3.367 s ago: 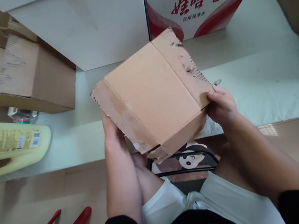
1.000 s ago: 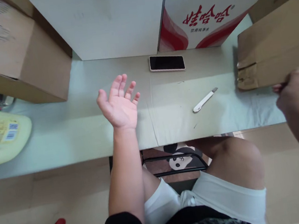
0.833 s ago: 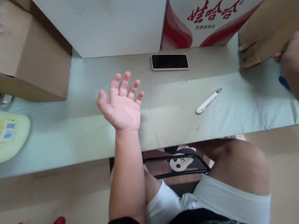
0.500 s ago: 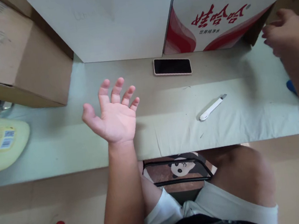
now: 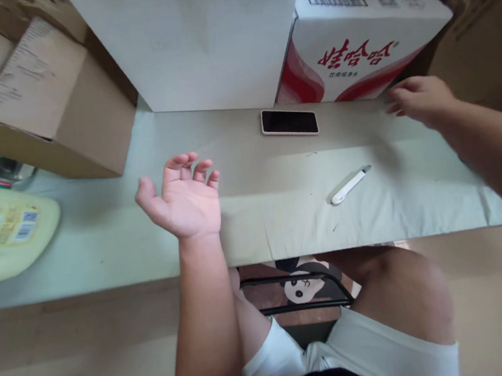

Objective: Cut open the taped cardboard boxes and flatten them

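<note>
Both hands are held empty above the tabletop (image 5: pixel 102 243). The left hand (image 5: pixel 183 196) is turned palm up with the fingers loosely curled, near the front edge and touching nothing. The right hand (image 5: pixel 421 100) is stretched out flat, fingers extended and loosely together, pointing toward the foot of the red-and-white carton (image 5: pixel 362 46); whether the fingertips touch the tabletop cannot be told.

The things nearest the hands are the cutter (image 5: pixel 351 185), lying flat and slanted on the tabletop between the two hands, and the phone (image 5: pixel 289 122), lying face up just in front of the cartons.

If the cutter is to be taken up, it is best gripped by the white handle, with the metal tip kept pointed away from the other hand and from the phone. The left hand is best kept well apart from the blade end.

Counted: two hands, one cutter, one phone. One red-and-white carton and one white box (image 5: pixel 196 42) are stood at the back; another white box is stacked on top. One brown box (image 5: pixel 50 115) is seen at the left and brown cardboard (image 5: pixel 484 43) at the right. One yellow bottle (image 5: pixel 4 233) is laid on its side at the left edge.
</note>
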Demonstrator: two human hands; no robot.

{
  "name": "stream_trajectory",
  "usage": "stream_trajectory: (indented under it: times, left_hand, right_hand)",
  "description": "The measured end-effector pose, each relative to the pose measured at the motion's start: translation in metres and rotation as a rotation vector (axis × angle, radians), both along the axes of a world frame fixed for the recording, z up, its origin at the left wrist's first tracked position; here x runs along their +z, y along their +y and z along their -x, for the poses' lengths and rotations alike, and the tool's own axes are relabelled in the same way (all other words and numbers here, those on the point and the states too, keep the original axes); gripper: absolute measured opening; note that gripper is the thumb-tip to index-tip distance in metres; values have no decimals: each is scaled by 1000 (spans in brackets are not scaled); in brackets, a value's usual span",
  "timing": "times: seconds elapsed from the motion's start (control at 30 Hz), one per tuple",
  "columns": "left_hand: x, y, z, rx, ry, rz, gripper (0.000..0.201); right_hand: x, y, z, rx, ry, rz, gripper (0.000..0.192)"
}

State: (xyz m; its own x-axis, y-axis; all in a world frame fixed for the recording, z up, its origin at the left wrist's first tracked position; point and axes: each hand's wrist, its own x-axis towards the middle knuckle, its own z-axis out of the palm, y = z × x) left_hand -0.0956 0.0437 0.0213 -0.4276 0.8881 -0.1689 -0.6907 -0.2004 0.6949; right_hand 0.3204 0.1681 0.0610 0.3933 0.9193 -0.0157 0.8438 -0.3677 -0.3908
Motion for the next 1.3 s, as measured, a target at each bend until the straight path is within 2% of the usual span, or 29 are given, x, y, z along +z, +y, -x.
stream_trajectory:
  times: [0.13, 0.27, 0.33, 0.43, 0.53, 0.63, 0.73, 0.87, 0.9, 0.93, 1.0, 1.07, 1.17, 1.23, 1.3]
  left_hand:
    - [9, -3, 13, 121, -70, 31, 53]
    - [5, -6, 34, 233, -159, -2, 53]
    - [-2, -9, 44, 226, -138, -53, 52]
    - [-10, -15, 57, 130, -21, -131, 49]
    - [-10, -18, 65, 135, 39, -128, 53]
    - [-6, -18, 70, 190, 69, -100, 56]
    - [-3, -19, 73, 241, 107, -84, 55]
    - [-3, -20, 70, 308, 145, -85, 52]
    - [-2, -20, 69, 342, 145, -81, 52]
    - [-1, -20, 67, 390, 146, -74, 51]
    - [6, -19, 63, 565, 155, -59, 49]
    - [16, -19, 61, 807, 194, -71, 44]
    - [30, -20, 63, 1109, 309, -124, 37]
    - [32, -21, 66, 1172, 360, -147, 35]
    - [28, -20, 65, 1084, 366, -144, 34]
  right_hand:
    - [0, 0, 79, 248, 195, 14, 14]
    - [-7, 11, 190, 508, 294, 2, 12]
    - [-7, 15, 252, 759, 296, -49, 13]
    - [7, 9, 344, 1075, 201, -135, 12]
    - [28, -6, 420, 1293, 97, -156, 25]
    - [38, -20, 475, 1437, 29, -169, 40]
    - [30, -24, 505, 1516, -120, -153, 53]
    - [12, -20, 509, 1563, -282, -345, 88]
    - [9, -21, 503, 1549, -279, -392, 90]
    - [8, -22, 496, 1530, -254, -410, 85]
    - [8, -29, 472, 1490, -134, -383, 59]
    - [9, -40, 436, 1458, 51, -327, 39]
    - [9, -64, 363, 1437, 308, -339, 29]
    - [8, -86, 308, 1353, 466, -389, 27]
    - [7, -112, 254, 1231, 576, -452, 24]
